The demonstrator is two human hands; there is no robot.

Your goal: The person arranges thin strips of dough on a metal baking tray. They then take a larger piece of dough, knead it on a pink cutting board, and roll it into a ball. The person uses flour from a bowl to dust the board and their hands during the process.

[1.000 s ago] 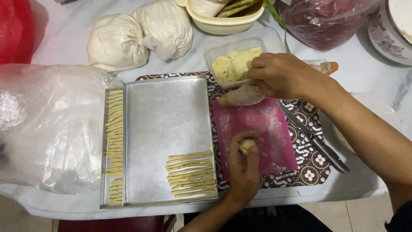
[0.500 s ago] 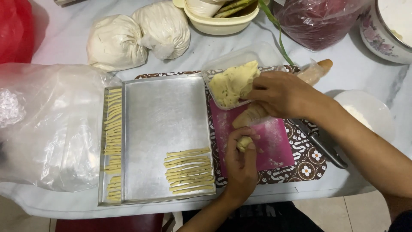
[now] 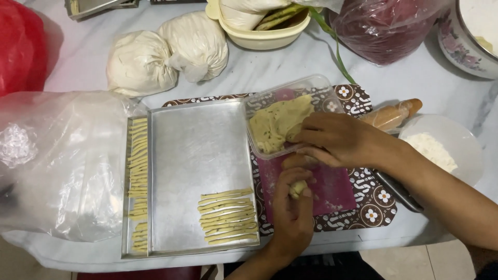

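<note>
Marble-look surface (image 3: 78,52), crowded: left of your grip sit a clear plastic bag (image 3: 57,161) and the metal tray (image 3: 199,155) with rows of dough strips (image 3: 228,217). Your left hand (image 3: 293,218) closes around a dough lump (image 3: 298,187) over the pink mat (image 3: 332,189). Your right hand (image 3: 340,140) rests on the dough tub (image 3: 282,122), pinching nothing visible. Judged: portioning; rolling a strip comes next, rolling pin (image 3: 391,115) crowding the right.

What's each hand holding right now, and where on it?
Left hand: small dough lump, pinched in the fingers. Right hand: grips the clear dough tub at its near rim.
</note>
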